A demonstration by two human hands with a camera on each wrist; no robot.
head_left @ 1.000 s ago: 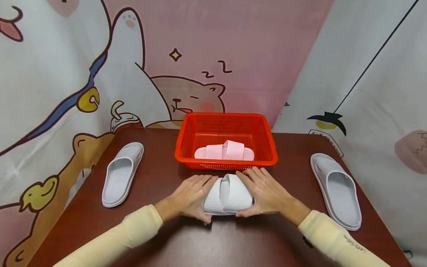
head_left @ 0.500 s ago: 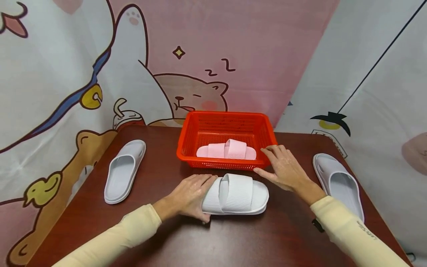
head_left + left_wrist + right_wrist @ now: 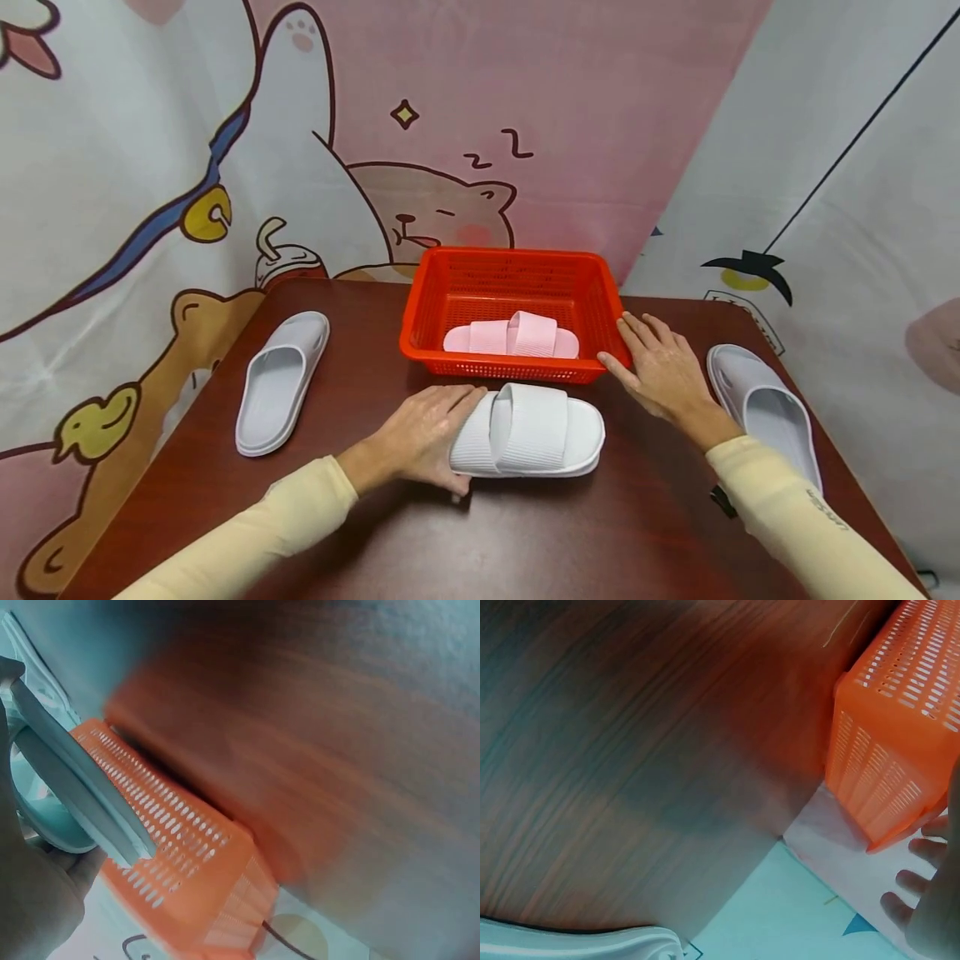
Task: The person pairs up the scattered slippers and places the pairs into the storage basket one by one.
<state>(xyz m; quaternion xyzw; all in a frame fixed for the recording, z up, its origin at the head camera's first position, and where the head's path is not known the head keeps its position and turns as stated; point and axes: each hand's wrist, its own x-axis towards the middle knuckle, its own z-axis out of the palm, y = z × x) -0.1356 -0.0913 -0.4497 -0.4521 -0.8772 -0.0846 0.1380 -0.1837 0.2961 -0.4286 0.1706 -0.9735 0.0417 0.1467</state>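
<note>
In the head view, my left hand (image 3: pixel 426 435) grips the left end of a pair of white slide slippers (image 3: pixel 534 429) with ribbed straps, fitted together and lying sideways in front of the basket. The left wrist view shows the slippers (image 3: pixel 79 787) edge-on, tilted beside the perforated basket wall. My right hand (image 3: pixel 663 367) is at the right end of the red plastic basket (image 3: pixel 517 367), fingers and thumb spread at its rim and holding nothing. Inside the basket lie pink slide slippers (image 3: pixel 534 335), partly hidden by the front wall.
A light grey slipper (image 3: pixel 281 387) lies on the left of the dark brown table (image 3: pixel 517 542). Another grey slipper (image 3: pixel 765 408) lies on the right, partly behind my right forearm. A cartoon-printed curtain (image 3: pixel 600 125) hangs behind the table.
My right hand has let go of the white slippers and moved up and right to the basket's right end. My left hand keeps its hold on the slippers.
</note>
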